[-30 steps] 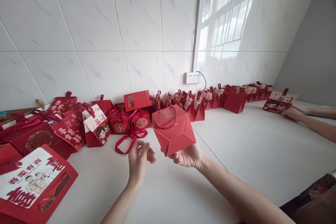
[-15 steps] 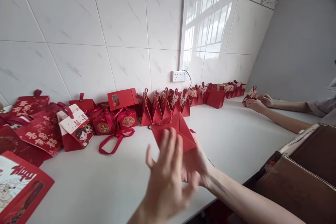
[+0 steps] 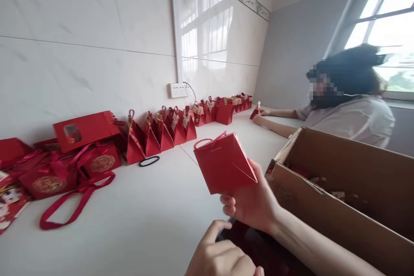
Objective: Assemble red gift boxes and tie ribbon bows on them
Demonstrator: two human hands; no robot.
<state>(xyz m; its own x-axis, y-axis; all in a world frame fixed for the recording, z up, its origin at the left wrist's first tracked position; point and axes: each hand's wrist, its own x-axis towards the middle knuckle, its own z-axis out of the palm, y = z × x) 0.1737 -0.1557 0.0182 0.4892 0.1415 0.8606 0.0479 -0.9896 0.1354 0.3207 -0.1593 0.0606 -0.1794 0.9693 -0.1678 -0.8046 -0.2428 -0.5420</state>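
My right hand (image 3: 255, 207) grips a small red gift box (image 3: 226, 164) from its lower right side and holds it tilted above the table's front edge. A red twisted cord handle (image 3: 210, 140) loops from the box's top, and a diagonal fold runs across its face. Below it, my left hand (image 3: 223, 254) is apart from the box, back of the hand up. One of its fingers stretches out while the others bend loosely; nothing shows in it. The bottom of the frame cuts this hand off.
Red triangular gift boxes (image 3: 166, 138) line the tiled wall. More red boxes with ribbons (image 3: 69, 220) sit at left. A black elastic loop (image 3: 149, 161) lies on the white table (image 3: 145, 211). An open cardboard box (image 3: 349, 220) stands at right, with a co-worker (image 3: 352, 112) beyond.
The view has swung right, bringing the co-worker and more of the cardboard box into sight. My left hand has come off the gift box and dropped lower. The gift box is turned to another face.
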